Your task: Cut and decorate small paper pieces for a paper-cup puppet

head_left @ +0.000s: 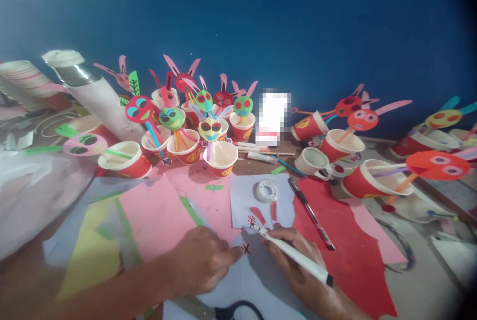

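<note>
My right hand (298, 260) is closed around a white marker (298, 256) with a dark end, its tip pointing down and left. Close to that tip lies a small pink paper piece with dark marks (252, 219). The fingers of my left hand (199, 260) are curled, with the fingertip at the edge of another small pink paper piece (246, 249) bearing a black X. Two narrow red strips (257, 214) with dark outlines lie just beyond, on pale blue paper (240, 196). A roll of white tape (267, 191) rests behind them.
Several red paper cups (220, 160) with paper-faced figures stand along the back. A pen (312, 214) lies on red paper (346, 240). Scissors (244, 305) show at the bottom edge. Behind are a mug (312, 162) and a tilted flask (100, 99); pink paper (156, 215) spreads at left.
</note>
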Demonstrator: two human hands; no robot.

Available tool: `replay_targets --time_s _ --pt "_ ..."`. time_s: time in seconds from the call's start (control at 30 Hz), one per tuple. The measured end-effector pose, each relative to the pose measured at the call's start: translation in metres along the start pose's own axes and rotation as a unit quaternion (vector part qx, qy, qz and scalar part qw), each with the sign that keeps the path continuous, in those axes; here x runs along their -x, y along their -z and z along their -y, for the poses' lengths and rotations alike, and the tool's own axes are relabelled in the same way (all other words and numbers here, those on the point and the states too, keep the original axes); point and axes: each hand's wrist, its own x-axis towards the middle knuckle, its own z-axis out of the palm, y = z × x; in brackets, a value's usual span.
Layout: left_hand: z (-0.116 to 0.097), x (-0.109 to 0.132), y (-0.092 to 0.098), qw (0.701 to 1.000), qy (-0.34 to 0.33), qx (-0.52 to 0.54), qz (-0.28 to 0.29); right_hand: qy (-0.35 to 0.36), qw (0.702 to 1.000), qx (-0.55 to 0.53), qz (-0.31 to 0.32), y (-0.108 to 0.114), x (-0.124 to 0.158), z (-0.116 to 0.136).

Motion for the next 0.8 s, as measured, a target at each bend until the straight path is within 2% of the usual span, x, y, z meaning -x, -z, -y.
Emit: replay_targets --time_s 0.13,0.43,0.67,0.8 --pt "-0.001 -0.001 0.002 1.0 -0.004 -0.001 -0.006 -0.017 0.999 -0.023 -0.017 0.003 -0.003 0.005" --pt "0.0 -0.002 0.001 1.0 -0.004 0.014 0.019 -0.053 0.997 -0.044 0.018 0.008 -0.005 0.012" --pt "0.0 -0.004 0.006 0.999 -0.001 0.033 0.042 -0.13 0.984 -0.109 0.055 0.007 -0.001 0.012" --pt "0.0 -0.003 0.002 0.998 -0.002 0.034 0.046 -0.112 0.989 -0.073 0.067 0.005 0.002 0.013"
